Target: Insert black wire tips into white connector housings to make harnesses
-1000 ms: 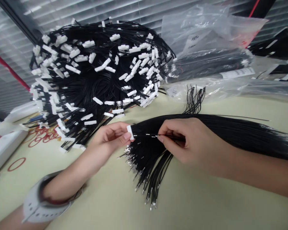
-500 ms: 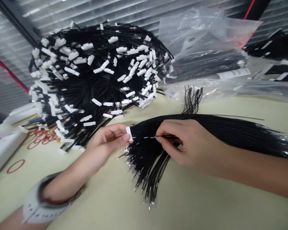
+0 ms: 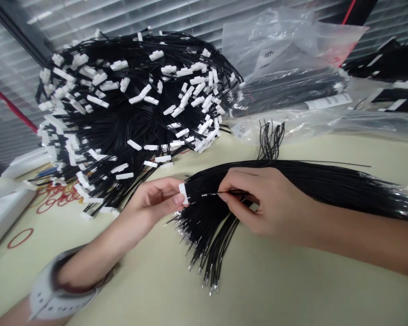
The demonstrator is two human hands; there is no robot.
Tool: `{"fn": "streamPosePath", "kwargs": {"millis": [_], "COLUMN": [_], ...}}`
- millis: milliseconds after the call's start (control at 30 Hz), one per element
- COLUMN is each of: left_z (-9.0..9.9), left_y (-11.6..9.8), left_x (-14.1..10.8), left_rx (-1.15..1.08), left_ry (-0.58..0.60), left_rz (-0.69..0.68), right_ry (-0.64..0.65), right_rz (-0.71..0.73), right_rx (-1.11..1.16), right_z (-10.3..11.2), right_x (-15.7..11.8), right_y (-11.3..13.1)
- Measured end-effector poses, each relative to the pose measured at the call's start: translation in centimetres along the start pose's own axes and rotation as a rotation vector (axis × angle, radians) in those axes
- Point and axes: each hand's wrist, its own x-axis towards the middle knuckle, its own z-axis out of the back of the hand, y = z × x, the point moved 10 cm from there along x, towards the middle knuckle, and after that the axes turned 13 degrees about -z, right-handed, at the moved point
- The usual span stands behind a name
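Observation:
Between thumb and fingers, my left hand (image 3: 159, 199) pinches a small white connector housing (image 3: 183, 193). To its right, my right hand (image 3: 261, 199) is closed on a thin black wire (image 3: 212, 194) whose metal-tipped end points left at the housing. Whether that tip touches the housing I cannot tell. Beneath both hands lies a thick bundle of black wires (image 3: 326, 185). Its silvery crimped ends (image 3: 190, 235) fan out below the housing, and more metal ends show at the far right.
Behind my left hand rises a large heap of black cables with white connectors (image 3: 136, 104). Clear plastic bags (image 3: 285, 90) of cables lie at the back right. Red rubber bands (image 3: 51, 197) and a white box (image 3: 10, 217) are at the left on the table (image 3: 275, 285).
My view has shifted slightly, so the heap and bags sit a little further left. Both hands keep their grips, and the wire tip's distance from the housing has barely changed.

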Motion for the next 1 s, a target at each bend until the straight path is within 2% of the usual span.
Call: {"fn": "streamPosePath", "kwargs": {"millis": [200,333,467,667,1000], "left_z": [-1.0,-1.3,-1.4,-1.6,-2.3], "left_y": [-0.1,-0.2,-0.9,-1.0,-1.0], "left_x": [-0.1,-0.1,-0.2,-0.3,-0.5], "left_rx": [0.031,0.096,0.237,0.277,0.247], "left_ry": [0.041,0.047,0.045,0.051,0.071], "left_rz": [0.026,0.031,-0.023,-0.028,-0.010], "right_ry": [0.024,0.044,0.038,-0.012,0.014], "right_rz": [-0.043,-0.090,-0.049,0.015,0.053], "right_rx": [-0.001,-0.144,-0.244,-0.046,-0.049], "right_z": [-0.6,-1.4,-1.9,-1.3,-2.0], "right_x": [0.0,-0.1,-0.3,-0.6,-1.1], "right_y": [-0.4,-0.6,0.0,0.5,0.6]}}
